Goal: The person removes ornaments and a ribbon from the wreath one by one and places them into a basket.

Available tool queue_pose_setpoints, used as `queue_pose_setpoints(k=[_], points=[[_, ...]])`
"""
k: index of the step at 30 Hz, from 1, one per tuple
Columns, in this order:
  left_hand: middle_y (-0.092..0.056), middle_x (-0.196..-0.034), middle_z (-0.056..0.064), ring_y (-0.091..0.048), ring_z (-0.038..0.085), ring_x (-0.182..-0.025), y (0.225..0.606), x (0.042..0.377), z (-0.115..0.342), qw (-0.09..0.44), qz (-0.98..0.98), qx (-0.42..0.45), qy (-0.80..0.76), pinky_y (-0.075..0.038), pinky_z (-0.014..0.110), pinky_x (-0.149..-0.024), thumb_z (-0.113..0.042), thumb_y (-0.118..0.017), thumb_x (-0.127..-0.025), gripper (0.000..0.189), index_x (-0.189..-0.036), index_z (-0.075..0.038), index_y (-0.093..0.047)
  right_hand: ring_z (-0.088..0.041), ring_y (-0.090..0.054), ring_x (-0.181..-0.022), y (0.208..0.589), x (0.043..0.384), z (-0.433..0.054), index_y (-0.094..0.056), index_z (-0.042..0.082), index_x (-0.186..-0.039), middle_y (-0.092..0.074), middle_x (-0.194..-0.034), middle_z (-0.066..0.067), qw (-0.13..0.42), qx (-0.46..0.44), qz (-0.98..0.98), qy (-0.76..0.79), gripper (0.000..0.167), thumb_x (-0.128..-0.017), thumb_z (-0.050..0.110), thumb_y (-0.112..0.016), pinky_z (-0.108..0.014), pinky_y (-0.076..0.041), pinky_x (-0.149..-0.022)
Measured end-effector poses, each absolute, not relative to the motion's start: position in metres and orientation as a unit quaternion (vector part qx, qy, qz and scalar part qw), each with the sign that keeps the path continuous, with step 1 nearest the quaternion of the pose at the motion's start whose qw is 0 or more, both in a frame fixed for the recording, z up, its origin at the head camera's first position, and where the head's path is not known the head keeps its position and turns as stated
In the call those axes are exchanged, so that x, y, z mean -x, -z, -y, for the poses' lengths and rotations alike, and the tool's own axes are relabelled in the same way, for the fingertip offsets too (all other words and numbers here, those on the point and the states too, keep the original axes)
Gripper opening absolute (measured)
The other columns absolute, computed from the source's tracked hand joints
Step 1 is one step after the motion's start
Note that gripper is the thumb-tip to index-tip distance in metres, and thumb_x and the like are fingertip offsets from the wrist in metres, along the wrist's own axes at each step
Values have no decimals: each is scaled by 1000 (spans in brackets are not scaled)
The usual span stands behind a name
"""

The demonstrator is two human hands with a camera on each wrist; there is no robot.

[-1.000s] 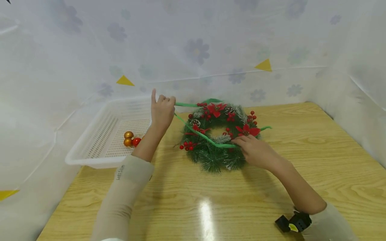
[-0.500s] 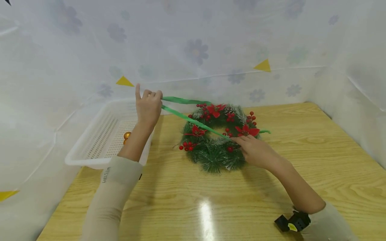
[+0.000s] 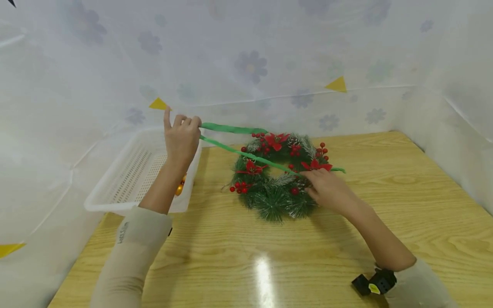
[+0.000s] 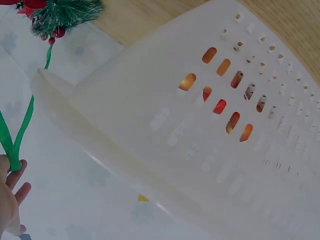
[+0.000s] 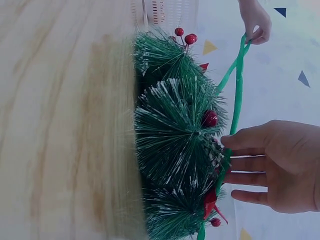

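A Christmas wreath [image 3: 269,205] with red poinsettias, red berries and pine cones lies flat on the table. My left hand [image 3: 182,141] is raised left of it, over the basket, pinching a green ribbon [image 3: 234,128] with the little finger sticking up. Two strands run from that pinch to the wreath, one to its back and one across its front to my right hand [image 3: 332,191]. In the right wrist view, the thumb and fingers of my right hand [image 5: 280,165] pinch the ribbon [image 5: 239,85] at the wreath's edge. A short ribbon end [image 3: 339,170] sticks out on the right.
A white perforated plastic basket [image 3: 101,188] stands on the left, partly behind my left arm. Gold baubles [image 3: 179,189] show inside it; a red one [image 4: 220,106] shows through its slots. A flower-patterned white sheet [image 3: 215,51] rises behind the wooden table [image 3: 231,265].
My left hand has moved left over the basket, drawing the ribbon strands straighter and lifting the front one off the wreath. My right hand and the wreath have barely moved.
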State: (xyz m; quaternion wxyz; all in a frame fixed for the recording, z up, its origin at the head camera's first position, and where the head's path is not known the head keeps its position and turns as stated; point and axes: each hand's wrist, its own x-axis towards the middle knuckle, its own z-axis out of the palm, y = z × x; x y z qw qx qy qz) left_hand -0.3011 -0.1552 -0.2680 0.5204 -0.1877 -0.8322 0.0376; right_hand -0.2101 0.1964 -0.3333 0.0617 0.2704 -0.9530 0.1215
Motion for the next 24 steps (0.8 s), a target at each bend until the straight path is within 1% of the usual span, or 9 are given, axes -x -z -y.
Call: queue_pose_setpoints(k=[3, 7, 11, 17, 20, 22, 24], points=[[-66, -71, 12, -59, 29, -84, 265, 299, 152, 518, 831, 199, -38, -19, 48, -107, 7, -58, -82, 13, -78, -3, -65, -37, -53, -99, 336, 213, -200, -58, -6, -116, -60, -107, -19, 95, -268, 952, -113, 34, -88, 13, -63, -52, -42, -85], [-67, -72, 11, -59, 29, -85, 266, 299, 147, 502, 838, 209, -39, -15, 47, -108, 6, -61, -81, 10, -79, -2, -65, -32, -57, -85, 338, 217, -202, -65, -3, -100, -63, -91, -13, 146, -261, 948, -112, 20, -85, 10, -65, -49, -45, -77], [-67, -73, 11, -59, 29, -85, 268, 299, 143, 504, 836, 213, -38, -16, 47, -108, 7, -60, -80, 11, -78, -2, -65, -29, -58, -76, 337, 218, -202, -67, -3, -93, -63, -83, -11, 156, -261, 944, -126, 13, -84, 7, -66, -44, -48, -69], [-67, -73, 11, -60, 28, -84, 268, 300, 138, 511, 830, 218, -43, -18, 48, -107, 9, -56, -81, 14, -78, -1, -66, -25, -59, -70, 329, 212, -198, -68, -2, -91, -63, -79, -8, 149, -260, 943, -142, 11, -83, 5, -67, -40, -50, -63], [-67, -73, 12, -60, 28, -85, 268, 300, 137, 511, 830, 221, -47, -19, 48, -107, 9, -56, -82, 13, -78, -1, -65, -22, -59, -70, 323, 206, -193, -68, 1, -93, -63, -82, -6, 117, -277, 943, -146, 11, -84, 7, -66, -36, -50, -60], [-67, -73, 12, -60, 28, -85, 268, 299, 136, 513, 828, 223, -46, -18, 48, -107, 9, -56, -82, 13, -78, -1, -65, -25, -61, -82, 319, 201, -190, -68, 3, -97, -65, -90, -7, 79, -297, 939, -152, 14, -85, 10, -65, -39, -52, -67], [-67, -73, 12, -60, 29, -85, 268, 299, 136, 514, 827, 224, -43, -18, 48, -107, 8, -56, -82, 13, -78, 0, -65, -27, -59, -91, 318, 198, -187, -67, 3, -103, -64, -98, -7, 47, -318, 933, -161, 19, -87, 12, -64, -40, -51, -73]])
